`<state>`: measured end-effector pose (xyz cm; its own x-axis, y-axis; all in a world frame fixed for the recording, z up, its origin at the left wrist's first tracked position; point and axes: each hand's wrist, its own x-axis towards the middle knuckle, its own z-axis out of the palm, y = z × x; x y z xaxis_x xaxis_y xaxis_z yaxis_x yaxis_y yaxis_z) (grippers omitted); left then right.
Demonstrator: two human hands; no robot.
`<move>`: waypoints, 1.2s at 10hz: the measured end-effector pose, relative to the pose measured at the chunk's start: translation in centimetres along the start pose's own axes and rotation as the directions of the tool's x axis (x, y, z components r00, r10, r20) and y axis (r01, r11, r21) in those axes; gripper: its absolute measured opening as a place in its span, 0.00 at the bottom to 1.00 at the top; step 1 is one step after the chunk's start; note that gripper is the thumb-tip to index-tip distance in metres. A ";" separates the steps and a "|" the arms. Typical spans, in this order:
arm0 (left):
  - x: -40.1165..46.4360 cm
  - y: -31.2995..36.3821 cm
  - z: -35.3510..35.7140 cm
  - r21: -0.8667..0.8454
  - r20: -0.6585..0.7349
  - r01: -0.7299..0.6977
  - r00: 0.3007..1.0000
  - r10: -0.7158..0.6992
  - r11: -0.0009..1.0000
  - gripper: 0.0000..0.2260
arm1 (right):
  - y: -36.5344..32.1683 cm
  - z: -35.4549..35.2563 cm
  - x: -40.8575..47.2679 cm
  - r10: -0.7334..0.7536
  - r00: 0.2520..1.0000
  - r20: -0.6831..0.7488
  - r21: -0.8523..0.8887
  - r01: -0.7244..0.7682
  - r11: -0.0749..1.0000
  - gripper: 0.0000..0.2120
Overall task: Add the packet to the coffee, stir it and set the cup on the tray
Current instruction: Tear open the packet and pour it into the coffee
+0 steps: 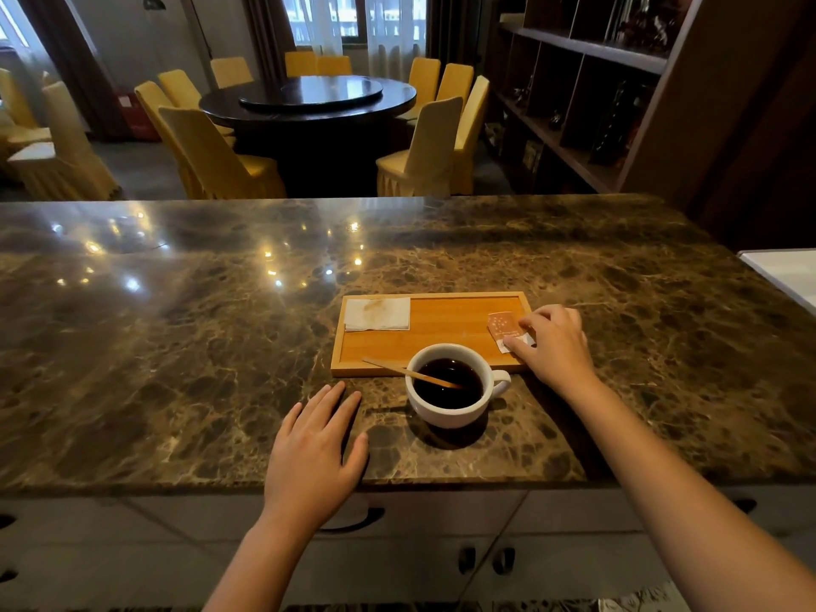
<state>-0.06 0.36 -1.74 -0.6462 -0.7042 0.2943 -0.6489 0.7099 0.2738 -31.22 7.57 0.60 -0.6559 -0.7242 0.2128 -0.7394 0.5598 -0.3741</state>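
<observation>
A white cup (446, 415) of black coffee stands on the marble counter, just in front of the wooden tray (437, 342). A thin wooden stirrer (399, 371) leans in the cup, its upper end over the tray's front rim. A small orange and white packet (503, 325) lies at the tray's right end. My right hand (556, 342) is on the packet's right edge, thumb and fingertips pinching it. My left hand (315, 457) lies flat and empty on the counter, left of the cup.
A folded white napkin (377, 314) with a brown stain lies in the tray's far left corner. The marble counter (176, 337) stretches wide to the left and back. A white surface (790, 269) adjoins at the right. Yellow chairs and a round table stand beyond.
</observation>
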 end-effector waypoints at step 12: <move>0.0 -0.3 0.2 -0.001 0.003 -0.006 1.000 0.006 1.000 0.24 | -2.5 -4.5 -4.5 0.281 0.928 0.246 0.969 -0.243 -0.046 0.04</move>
<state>0.06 0.11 -2.05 -0.6513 -0.6998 0.2934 -0.6445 0.7143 0.2729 -27.11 11.29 4.66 -0.7788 -0.6136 -0.1301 0.3407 -0.2398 -0.9091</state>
